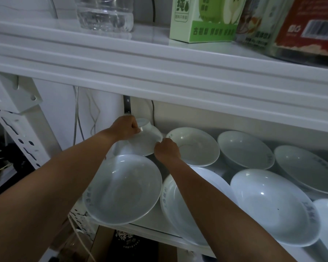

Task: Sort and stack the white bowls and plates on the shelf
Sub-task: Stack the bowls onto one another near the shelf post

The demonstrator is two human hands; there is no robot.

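Holding tilted bowl [148,139] at back-left of lower shelf [155,233], both hands curled on it: left hand [126,127] pinches foot ring, right hand [167,149] grips rim. Sorting step apparently mid-way. Underside faces camera, mouth down and away; round, no long axis, foot leaning up-left. Next move likely: turn upright, nest in neighbour bowl [193,146], watching rim clearance.
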